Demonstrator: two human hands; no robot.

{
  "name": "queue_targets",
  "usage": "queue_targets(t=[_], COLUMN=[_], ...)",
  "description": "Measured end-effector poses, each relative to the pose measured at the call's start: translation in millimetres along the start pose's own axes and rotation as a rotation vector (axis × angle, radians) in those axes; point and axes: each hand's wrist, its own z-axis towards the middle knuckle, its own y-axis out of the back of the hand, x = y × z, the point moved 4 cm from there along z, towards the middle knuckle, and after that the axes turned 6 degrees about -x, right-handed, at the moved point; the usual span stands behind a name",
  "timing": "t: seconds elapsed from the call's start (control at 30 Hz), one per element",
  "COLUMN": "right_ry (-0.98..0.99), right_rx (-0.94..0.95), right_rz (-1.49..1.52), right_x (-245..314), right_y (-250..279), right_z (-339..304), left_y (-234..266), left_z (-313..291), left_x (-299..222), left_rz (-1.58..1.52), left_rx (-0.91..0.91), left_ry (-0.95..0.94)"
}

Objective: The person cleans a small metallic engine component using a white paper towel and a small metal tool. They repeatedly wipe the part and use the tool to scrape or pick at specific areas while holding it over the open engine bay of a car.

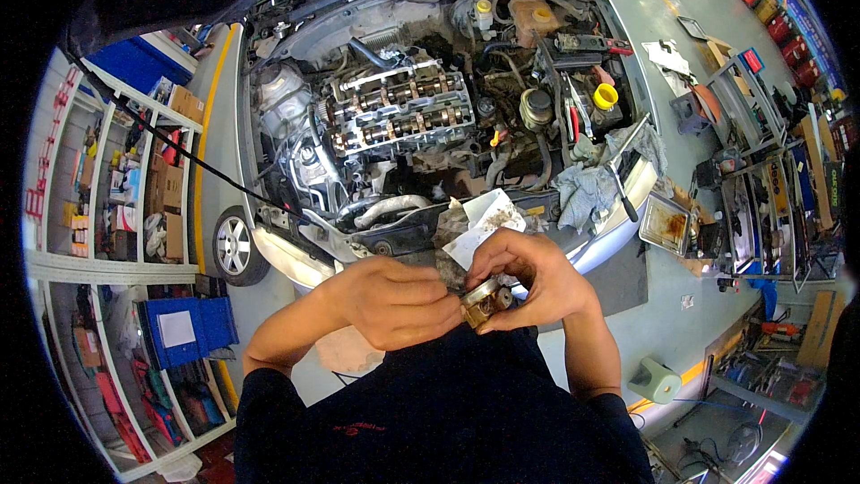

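Piston-like metal part point(485, 301) is up in front of the chest, just above the dark shirt point(439, 394). Right hand point(540, 276) has it pinched, thumb below, fingers over the top; narrow grip, closed on the part. Left hand point(394, 300) is curled at its left side, knuckles up. Fingertips are mostly hidden there, so can't tell if it's gripping or only touching.

Just beyond the hands: white paper point(491, 212) with dark smudges, on the car's front edge. Grey rag point(584, 195) on the front right corner, long-handled tool point(618, 177) across it.

Further in, engine point(400, 115) is open on top, camshafts exposed. Right of it, dark round reservoir point(536, 109), then yellow cap point(606, 96). Brownish tank point(530, 20) at the back.

Off the car: wheel point(236, 246) on the left, white shelving point(112, 269) past it. Shallow tray point(665, 222) on the right, brown residue inside.
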Motion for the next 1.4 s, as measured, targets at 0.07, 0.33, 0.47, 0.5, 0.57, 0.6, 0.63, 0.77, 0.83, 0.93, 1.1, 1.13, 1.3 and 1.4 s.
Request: queue_targets(t=[0.07, 0.33, 0.47, 0.5, 0.57, 0.6, 0.63, 0.77, 0.83, 0.93, 1.1, 1.13, 1.3, 1.4], right_ry=[0.007, 0.041, 0.079, 0.092, 0.118, 0.131, 0.13, 0.116, 0.101, 0.09, 0.096, 0.082, 0.018, 0.021], right_rx=[-0.014, -0.184, -0.304, -0.317, -0.341, -0.35, -0.358, -0.37, -0.37, -0.374, -0.334, -0.32, -0.321, -0.323], right_rz=[0.036, -0.388, -0.563, -0.588, -0.635, -0.659, -0.67, -0.707, -0.718, -0.715, -0.651, -0.645, -0.527, -0.458], right_x=[-3.6, 4.6, 0.5, -1.0, -3.9, -5.8, -9.2, -15.1, -19.8, -27.2, -26.1, -26.9, -39.3, -40.5], right_y=[0.5, 1.5, 0.2, 0.4, -0.9, -2.0, -3.0, -5.8, -7.6, -8.0, -9.6, -8.6, -3.8, -4.2], right_z=[-0.5, 3.4, 5.4, 5.6, 6.5, 7.4, 8.3, 14.1, 15.5, 14.9, 15.0, 14.7, 10.0, 7.4], left_y=[1.2, -17.6, -30.2, -33.0, -39.4, -42.8, -45.9, -59.3, -59.4, -62.6, -69.2, -69.2, -67.9, -70.5], left_z=[1.0, -16.0, -31.8, -36.2, -37.3, -34.3, -33.2, -38.9, -41.0, -42.8, -53.3, -55.4, -55.1, -64.5], left_x=[-0.6, 11.8, 14.8, 14.3, 9.8, 7.1, 5.1, 3.5, 5.6, 5.8, 4.8, 5.6, 11.4, 14.4], left_rz=[0.025, -0.009, -0.109, -0.156, -0.173, -0.168, -0.164, -0.11, -0.06, -0.021, 0.061, 0.074, 0.04, -0.05], left_rx=[0.008, -0.061, -0.194, -0.24, -0.312, -0.337, -0.362, -0.357, -0.328, -0.306, -0.421, -0.446, -0.422, -0.45], left_ry=[-0.015, 0.32, 0.732, 0.84, 0.967, 1.037, 1.107, 1.2, 1.2, 1.236, 1.297, 1.288, 1.217, 1.262])
